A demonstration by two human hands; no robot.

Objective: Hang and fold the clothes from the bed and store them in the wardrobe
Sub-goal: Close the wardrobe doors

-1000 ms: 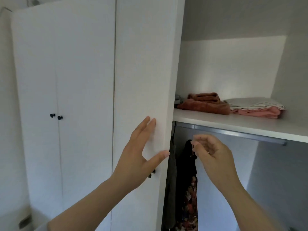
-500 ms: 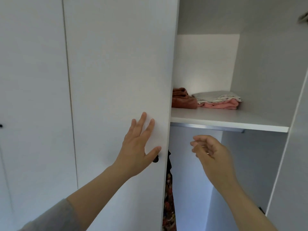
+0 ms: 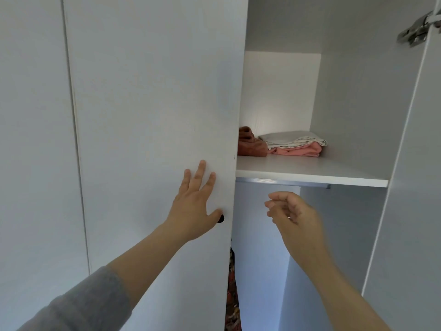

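My left hand (image 3: pixel 194 204) lies flat with spread fingers on the white wardrobe door (image 3: pixel 155 115), its thumb by the small black knob (image 3: pixel 221 218). My right hand (image 3: pixel 290 213) hovers in the opening under the shelf (image 3: pixel 310 172), fingers loosely curled and holding nothing. On the shelf sit a folded rust-brown cloth (image 3: pixel 250 144) and a white fold on a pink one (image 3: pixel 296 144). A dark floral garment (image 3: pixel 232 295) hangs low behind the door edge, mostly hidden.
A metal hanging rail (image 3: pixel 281 181) runs just under the shelf. The right-hand door (image 3: pixel 410 187) stands open, its hinge (image 3: pixel 417 29) at the top right. Closed white doors (image 3: pixel 35 139) fill the left side.
The left door has swung further shut, covering more of the rust-brown cloth and the hanging garment. My left hand stays flat on it; my right hand has barely moved.
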